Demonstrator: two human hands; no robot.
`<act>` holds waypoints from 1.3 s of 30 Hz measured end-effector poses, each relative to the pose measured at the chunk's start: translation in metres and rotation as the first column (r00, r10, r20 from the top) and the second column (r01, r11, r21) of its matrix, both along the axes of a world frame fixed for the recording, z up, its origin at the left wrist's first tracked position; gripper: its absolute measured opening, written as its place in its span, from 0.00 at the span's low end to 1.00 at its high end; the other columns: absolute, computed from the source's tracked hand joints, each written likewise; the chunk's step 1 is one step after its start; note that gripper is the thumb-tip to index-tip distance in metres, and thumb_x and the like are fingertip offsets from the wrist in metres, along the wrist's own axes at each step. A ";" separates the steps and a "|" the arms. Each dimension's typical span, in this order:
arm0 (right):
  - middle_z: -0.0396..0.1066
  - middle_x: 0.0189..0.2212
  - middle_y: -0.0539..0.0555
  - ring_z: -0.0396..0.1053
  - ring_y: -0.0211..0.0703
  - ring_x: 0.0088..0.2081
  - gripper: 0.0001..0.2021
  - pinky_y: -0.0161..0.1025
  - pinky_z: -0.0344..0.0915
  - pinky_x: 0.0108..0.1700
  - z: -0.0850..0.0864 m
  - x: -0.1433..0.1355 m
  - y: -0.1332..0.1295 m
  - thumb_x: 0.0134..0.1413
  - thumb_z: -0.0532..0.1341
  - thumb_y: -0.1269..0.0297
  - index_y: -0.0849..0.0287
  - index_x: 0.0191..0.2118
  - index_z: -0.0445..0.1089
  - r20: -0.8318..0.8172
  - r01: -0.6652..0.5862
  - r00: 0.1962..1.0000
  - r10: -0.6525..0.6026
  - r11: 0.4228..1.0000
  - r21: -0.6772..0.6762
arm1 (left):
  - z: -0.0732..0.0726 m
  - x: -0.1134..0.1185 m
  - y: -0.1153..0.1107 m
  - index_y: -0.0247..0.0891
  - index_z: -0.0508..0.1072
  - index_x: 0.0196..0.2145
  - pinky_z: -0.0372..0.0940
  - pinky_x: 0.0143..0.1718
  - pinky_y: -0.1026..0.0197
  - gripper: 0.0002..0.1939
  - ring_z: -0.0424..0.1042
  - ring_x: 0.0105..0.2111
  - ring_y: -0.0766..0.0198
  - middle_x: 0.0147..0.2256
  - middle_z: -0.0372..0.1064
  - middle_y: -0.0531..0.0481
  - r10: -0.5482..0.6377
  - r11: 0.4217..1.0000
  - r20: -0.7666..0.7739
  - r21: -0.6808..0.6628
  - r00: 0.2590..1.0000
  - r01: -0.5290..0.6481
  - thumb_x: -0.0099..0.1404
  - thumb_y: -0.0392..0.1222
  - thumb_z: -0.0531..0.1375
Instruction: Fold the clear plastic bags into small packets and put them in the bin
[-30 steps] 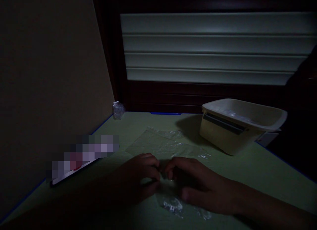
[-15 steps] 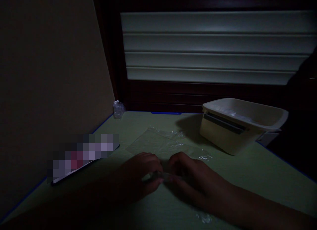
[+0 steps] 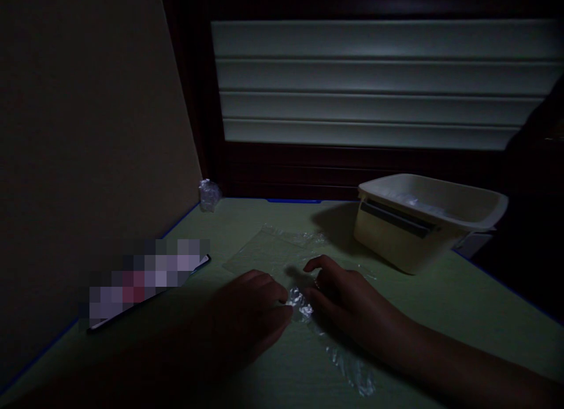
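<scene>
In the dim head view my left hand (image 3: pixel 259 306) is low over the table, its thumb and fingers closed on the crumpled edge of a clear plastic bag (image 3: pixel 352 371). That bag trails toward me and to the right, partly under my right forearm. Just right of the pinch is my right hand (image 3: pixel 341 288), fingers curved and apart, the thumb close to the crinkled plastic; whether it touches is unclear. Behind both hands another clear plastic bag (image 3: pixel 255 250) lies flat, its right part hidden by my right hand.
A cream plastic bin (image 3: pixel 392 244) with clear plastic inside stands at the back right. A crumpled clear wrapper (image 3: pixel 209 194) sits in the far left corner. Along the left wall leans or lies a device with a blurred screen (image 3: pixel 150 285). A louvred panel (image 3: pixel 365 80) rises behind the table.
My right hand has moved up and away from the left, its fingers parting. The clear bag between the hands now shows more, spread out toward me. My left hand stays nearly in place.
</scene>
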State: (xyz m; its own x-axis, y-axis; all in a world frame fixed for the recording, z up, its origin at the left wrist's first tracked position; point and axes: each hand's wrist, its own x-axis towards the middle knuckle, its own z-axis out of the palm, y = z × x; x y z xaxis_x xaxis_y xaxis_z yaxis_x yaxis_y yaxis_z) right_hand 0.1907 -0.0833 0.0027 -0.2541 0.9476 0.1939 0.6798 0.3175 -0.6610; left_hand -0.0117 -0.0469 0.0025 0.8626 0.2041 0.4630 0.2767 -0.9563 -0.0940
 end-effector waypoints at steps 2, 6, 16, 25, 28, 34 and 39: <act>0.64 0.20 0.45 0.62 0.37 0.21 0.10 0.31 0.53 0.23 -0.002 0.001 0.002 0.55 0.53 0.71 0.59 0.44 0.58 0.000 0.011 1.000 -0.011 1.000 0.014 | -0.003 0.000 0.001 0.35 0.67 0.33 0.59 0.35 0.60 0.04 0.64 0.33 0.62 0.32 0.67 0.50 0.017 1.000 -0.059 -0.008 0.998 -0.018 0.64 0.31 0.54; 0.66 0.21 0.48 0.63 0.37 0.21 0.11 0.31 0.54 0.23 -0.001 0.002 0.004 0.55 0.53 0.72 0.60 0.45 0.59 0.065 0.037 0.997 -0.039 0.999 0.023 | -0.003 0.001 0.003 0.35 0.68 0.30 0.58 0.40 0.57 0.05 0.64 0.34 0.60 0.30 0.67 0.51 0.023 0.999 -0.165 -0.039 0.986 -0.030 0.64 0.36 0.56; 0.74 0.32 0.61 0.73 0.51 0.28 0.16 0.39 0.63 0.25 0.007 0.007 0.002 0.54 0.54 0.73 0.63 0.50 0.63 0.629 0.125 0.743 -0.229 0.971 0.205 | 0.003 0.003 -0.002 0.33 0.71 0.30 0.62 0.37 0.56 0.05 0.66 0.32 0.59 0.30 0.69 0.49 0.131 0.982 -0.272 -0.097 0.953 -0.163 0.62 0.38 0.58; 0.66 0.52 0.65 0.65 0.55 0.51 0.17 0.51 0.62 0.51 0.014 0.001 -0.006 0.58 0.53 0.68 0.67 0.52 0.66 0.632 -0.314 0.772 0.063 0.904 0.292 | 0.006 0.003 -0.006 0.33 0.71 0.34 0.65 0.39 0.57 0.03 0.70 0.34 0.58 0.34 0.71 0.47 0.179 0.965 -0.246 -0.142 0.953 -0.218 0.60 0.34 0.58; 0.54 0.59 0.67 0.54 0.57 0.59 0.28 0.53 0.54 0.57 0.014 -0.003 -0.016 0.61 0.50 0.55 0.72 0.60 0.55 0.571 -0.335 0.787 0.234 0.939 0.076 | 0.004 0.001 -0.006 0.33 0.71 0.35 0.65 0.42 0.57 0.05 0.71 0.38 0.58 0.36 0.72 0.45 0.164 0.979 -0.161 -0.090 0.973 -0.180 0.60 0.35 0.58; 0.47 0.61 0.71 0.49 0.62 0.60 0.32 0.58 0.53 0.57 0.029 0.007 -0.022 0.61 0.47 0.50 0.73 0.61 0.52 0.545 -0.245 0.790 0.280 0.960 -0.137 | -0.002 -0.007 0.000 0.32 0.71 0.39 0.65 0.47 0.55 0.09 0.69 0.46 0.56 0.45 0.71 0.41 0.185 0.980 -0.077 -0.067 0.980 -0.190 0.62 0.36 0.56; 0.74 0.41 0.62 0.72 0.51 0.41 0.16 0.43 0.67 0.42 0.039 0.020 -0.012 0.61 0.50 0.60 0.60 0.39 0.73 0.490 -0.127 0.856 0.163 0.986 -0.105 | -0.004 -0.009 0.004 0.31 0.70 0.42 0.65 0.47 0.51 0.11 0.67 0.49 0.53 0.49 0.68 0.39 0.202 0.971 -0.110 -0.105 0.973 -0.213 0.61 0.37 0.57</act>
State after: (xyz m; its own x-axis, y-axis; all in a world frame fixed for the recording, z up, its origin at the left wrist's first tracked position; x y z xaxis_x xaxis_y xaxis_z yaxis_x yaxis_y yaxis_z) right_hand 0.2105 -0.0954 0.0418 -0.4351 0.8986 -0.0566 0.8727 0.4055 -0.2720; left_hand -0.0205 -0.0426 -0.0018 0.8356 0.4306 0.3410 0.4652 -0.8849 -0.0225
